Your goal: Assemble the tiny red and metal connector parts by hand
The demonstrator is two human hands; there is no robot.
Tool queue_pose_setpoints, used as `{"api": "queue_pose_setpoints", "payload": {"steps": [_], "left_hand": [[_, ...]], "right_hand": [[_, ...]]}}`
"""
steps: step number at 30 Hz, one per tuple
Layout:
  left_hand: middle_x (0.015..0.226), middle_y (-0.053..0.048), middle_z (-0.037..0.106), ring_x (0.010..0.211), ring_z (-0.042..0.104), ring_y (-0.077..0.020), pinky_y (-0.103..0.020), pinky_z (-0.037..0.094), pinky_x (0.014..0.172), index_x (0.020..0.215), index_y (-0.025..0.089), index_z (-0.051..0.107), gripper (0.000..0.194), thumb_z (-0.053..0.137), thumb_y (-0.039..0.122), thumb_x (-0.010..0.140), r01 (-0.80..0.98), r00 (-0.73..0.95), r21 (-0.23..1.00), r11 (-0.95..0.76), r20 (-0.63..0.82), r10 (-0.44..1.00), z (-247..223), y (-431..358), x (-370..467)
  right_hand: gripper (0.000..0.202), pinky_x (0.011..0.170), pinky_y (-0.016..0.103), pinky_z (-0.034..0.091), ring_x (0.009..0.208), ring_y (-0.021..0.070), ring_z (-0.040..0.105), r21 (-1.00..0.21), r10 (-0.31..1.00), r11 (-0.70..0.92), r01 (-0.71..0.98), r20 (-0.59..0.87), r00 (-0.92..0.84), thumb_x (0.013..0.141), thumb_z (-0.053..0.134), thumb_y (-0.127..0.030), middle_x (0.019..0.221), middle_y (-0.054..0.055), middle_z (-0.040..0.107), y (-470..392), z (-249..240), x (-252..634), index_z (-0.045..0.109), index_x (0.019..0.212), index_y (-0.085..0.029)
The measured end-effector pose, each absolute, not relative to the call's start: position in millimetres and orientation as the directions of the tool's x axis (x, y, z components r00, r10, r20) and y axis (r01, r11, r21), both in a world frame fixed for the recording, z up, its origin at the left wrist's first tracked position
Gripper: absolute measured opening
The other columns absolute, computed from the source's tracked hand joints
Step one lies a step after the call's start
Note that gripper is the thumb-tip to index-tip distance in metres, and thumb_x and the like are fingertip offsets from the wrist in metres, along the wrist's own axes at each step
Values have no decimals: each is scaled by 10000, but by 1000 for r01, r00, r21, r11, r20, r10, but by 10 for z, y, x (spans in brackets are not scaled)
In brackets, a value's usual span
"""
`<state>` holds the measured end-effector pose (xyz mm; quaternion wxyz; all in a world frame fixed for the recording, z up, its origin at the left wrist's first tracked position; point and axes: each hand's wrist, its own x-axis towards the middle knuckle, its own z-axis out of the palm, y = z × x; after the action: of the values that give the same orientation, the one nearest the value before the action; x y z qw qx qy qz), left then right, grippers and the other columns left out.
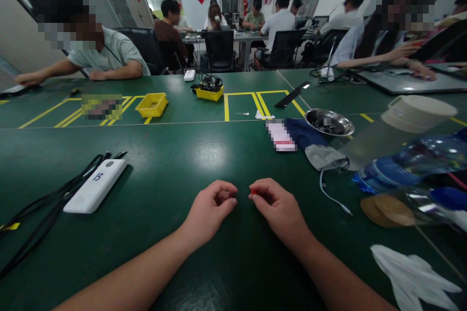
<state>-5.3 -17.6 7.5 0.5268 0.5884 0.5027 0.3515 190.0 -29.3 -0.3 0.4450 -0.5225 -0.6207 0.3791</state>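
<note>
Both hands are held low over the green table, a small gap between their fingertips. My left hand (213, 206) is closed, thumb and fingers pinched round a small dark thing too tiny to name. In the pinch of my right hand (275, 204) is a small red piece (253, 191), mostly covered by the fingers. A white power bank (97, 187) marked 15 lies to the left beside black cables (54, 204). Beyond my right hand are a phone with a blurred pink screen (280, 136) and a dark blue and grey pouch (323, 155).
At the right stand a large cloudy bottle (386, 131) and plastic bottles (412, 160), with white tissue (416, 274) nearer. Farther back are a metal bowl (329, 122), a yellow tray (152, 105) and a yellow box of cables (208, 92). People sit across the table.
</note>
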Motion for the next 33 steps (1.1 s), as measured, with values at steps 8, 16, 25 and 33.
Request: {"api": "queue_pose_setpoints", "payload": {"steps": [8, 16, 25, 33], "left_hand": [[737, 11, 624, 682, 590, -140, -268, 457, 643, 993, 179, 624, 211, 638, 226, 788, 170, 279, 982, 86, -132, 951, 70, -181, -45], [752, 11, 621, 698, 600, -142, -272, 468, 657, 983, 180, 602, 212, 632, 187, 773, 170, 271, 983, 74, -119, 955, 54, -168, -43], [791, -8, 657, 794, 649, -166, -302, 491, 747, 973, 177, 611, 215, 606, 128, 764, 122, 301, 989, 81, -115, 947, 74, -162, -25], [772, 5, 612, 713, 576, -136, -270, 454, 666, 968, 179, 630, 176, 616, 176, 793, 207, 323, 978, -11, -58, 945, 50, -173, -35]], "right_hand": [[204, 784, 316, 528, 854, 174, 642, -910, 977, 210, 356, 186, -101, 829, 578, -128, 986, 38, 654, -314, -4, 1859, 655, 991, -224], [252, 773, 304, 519, 837, 164, 637, -894, 966, 251, 373, 203, -161, 813, 557, -105, 945, 24, 650, -320, 9, 1853, 656, 1009, -229], [267, 792, 305, 527, 855, 170, 651, -905, 968, 243, 350, 201, -152, 809, 568, -104, 975, 27, 664, -319, 15, 1850, 652, 1027, -233], [262, 777, 299, 513, 840, 165, 636, -882, 957, 279, 380, 221, -188, 808, 564, -82, 943, 17, 650, -332, 35, 1834, 656, 999, -236]]}}
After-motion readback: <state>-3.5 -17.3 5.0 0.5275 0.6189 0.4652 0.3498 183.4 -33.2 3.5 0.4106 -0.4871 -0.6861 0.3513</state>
